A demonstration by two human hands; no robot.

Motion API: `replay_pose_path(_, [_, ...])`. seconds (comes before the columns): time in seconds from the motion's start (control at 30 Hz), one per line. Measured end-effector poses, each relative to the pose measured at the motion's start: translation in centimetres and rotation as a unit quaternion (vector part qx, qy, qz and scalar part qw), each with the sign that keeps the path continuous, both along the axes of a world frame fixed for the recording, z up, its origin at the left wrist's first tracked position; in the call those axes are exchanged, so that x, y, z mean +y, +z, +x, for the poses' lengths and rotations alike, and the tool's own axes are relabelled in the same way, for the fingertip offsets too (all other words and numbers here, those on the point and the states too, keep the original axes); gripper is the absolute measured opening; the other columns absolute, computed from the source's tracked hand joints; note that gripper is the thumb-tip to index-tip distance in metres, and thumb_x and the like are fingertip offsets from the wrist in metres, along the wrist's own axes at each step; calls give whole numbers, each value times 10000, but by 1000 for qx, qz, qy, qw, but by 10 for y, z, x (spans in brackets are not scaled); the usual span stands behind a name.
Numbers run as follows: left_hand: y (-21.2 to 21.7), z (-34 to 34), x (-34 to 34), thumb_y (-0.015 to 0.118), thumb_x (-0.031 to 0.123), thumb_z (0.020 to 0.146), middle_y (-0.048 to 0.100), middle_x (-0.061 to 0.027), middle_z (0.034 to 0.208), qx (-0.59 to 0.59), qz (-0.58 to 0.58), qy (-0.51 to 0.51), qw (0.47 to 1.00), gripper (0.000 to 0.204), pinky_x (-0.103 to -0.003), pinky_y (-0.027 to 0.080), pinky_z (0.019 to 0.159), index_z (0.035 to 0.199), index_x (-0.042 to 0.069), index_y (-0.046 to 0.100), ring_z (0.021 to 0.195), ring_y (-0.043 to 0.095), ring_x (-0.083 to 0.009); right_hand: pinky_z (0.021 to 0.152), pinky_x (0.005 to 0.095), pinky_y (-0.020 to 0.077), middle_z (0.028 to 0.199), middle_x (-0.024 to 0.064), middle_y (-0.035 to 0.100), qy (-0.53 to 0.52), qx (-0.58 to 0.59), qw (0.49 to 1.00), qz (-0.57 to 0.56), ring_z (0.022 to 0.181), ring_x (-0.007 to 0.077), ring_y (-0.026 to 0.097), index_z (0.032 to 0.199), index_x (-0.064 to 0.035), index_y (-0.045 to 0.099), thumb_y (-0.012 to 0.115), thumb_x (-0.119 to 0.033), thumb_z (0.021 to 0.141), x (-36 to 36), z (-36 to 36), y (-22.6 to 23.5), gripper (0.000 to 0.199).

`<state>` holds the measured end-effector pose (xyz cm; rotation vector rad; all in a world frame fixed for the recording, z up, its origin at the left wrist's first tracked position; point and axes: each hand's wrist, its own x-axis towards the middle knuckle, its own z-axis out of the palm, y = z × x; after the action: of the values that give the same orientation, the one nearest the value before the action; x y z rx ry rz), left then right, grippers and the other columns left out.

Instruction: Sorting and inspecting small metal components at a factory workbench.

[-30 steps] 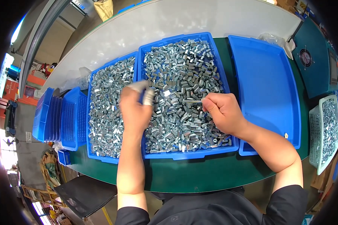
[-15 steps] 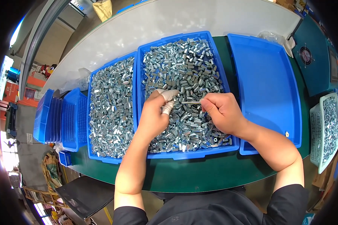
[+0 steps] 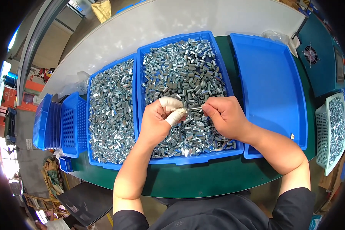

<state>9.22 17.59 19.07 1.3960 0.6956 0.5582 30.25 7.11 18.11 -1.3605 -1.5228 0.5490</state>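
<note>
Above the middle blue tray (image 3: 183, 160) both hands come close together. Thumb and forefinger of my left hand (image 3: 159, 120), wrapped in white finger covers, pinch a small metal piece mostly hidden by the fingertips. My right hand (image 3: 228, 117) is closed around a thin metal rod (image 3: 195, 109); its far end points left and reaches the left fingertips. Whether the rod goes into the piece cannot be told. Beneath the hands, the tray is full of loose silvery long hex nuts (image 3: 189, 82).
A second blue tray (image 3: 107, 165) of hex nuts adjoins at left, beside stacked blue baskets (image 3: 73, 124). A shallow blue tray (image 3: 272, 88) on the right holds one small piece near its front corner. Farther right are a pale basket (image 3: 322, 138) of parts and a teal machine (image 3: 318, 57).
My left hand has shifted slightly down and right, its fingers closing round the rod's end. The right hand and rod have moved a little left and lower.
</note>
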Motion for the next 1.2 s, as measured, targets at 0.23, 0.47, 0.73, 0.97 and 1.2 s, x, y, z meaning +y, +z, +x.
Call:
replay_pose_path(0.23, [0, -2, 4, 672, 47, 971, 746, -116, 903, -8, -121, -31, 992, 60, -275, 567, 672, 994, 28, 620, 785, 719, -157, 541, 394, 453, 684, 140, 591, 9, -85, 994, 61, 589, 330, 588, 821, 2, 628, 648, -95, 950, -5, -3, 3, 163])
replay_pose_path(0.47, [-1, -3, 6, 672, 69, 978, 747, -111, 888, -81, -225, -68, 969, 65, -266, 556, 650, 991, 43, 614, 747, 712, -146, 528, 395, 459, 696, 121, 605, 8, -136, 986, 96, 589, 320, 602, 841, -25, 643, 682, -69, 911, -6, -3, 7, 92])
replay_pose_path(0.73, [-3, 3, 1, 663, 69, 985, 750, -106, 888, -42, -116, -43, 991, 70, -262, 551, 642, 969, 54, 597, 745, 712, -147, 519, 391, 461, 702, 124, 618, -4, -129, 987, 96, 585, 323, 610, 859, -28, 655, 694, -60, 892, -5, -4, 5, 61])
replay_pose_path(0.97, [-6, 3, 0, 660, 69, 984, 749, -109, 884, -48, -114, -47, 991, 62, -257, 554, 628, 972, 67, 599, 736, 714, -148, 524, 394, 466, 717, 128, 628, -4, -129, 988, 89, 594, 325, 617, 860, -24, 656, 691, -58, 897, -5, -5, 4, 61])
replay_pose_path(1.2, [-3, 4, 0, 645, 45, 989, 751, -107, 894, -37, -109, -42, 992, 60, -254, 542, 634, 964, 57, 592, 747, 708, -140, 529, 390, 467, 725, 133, 631, -10, -118, 990, 75, 601, 330, 615, 860, -15, 659, 682, -66, 912, -6, -6, 4, 76])
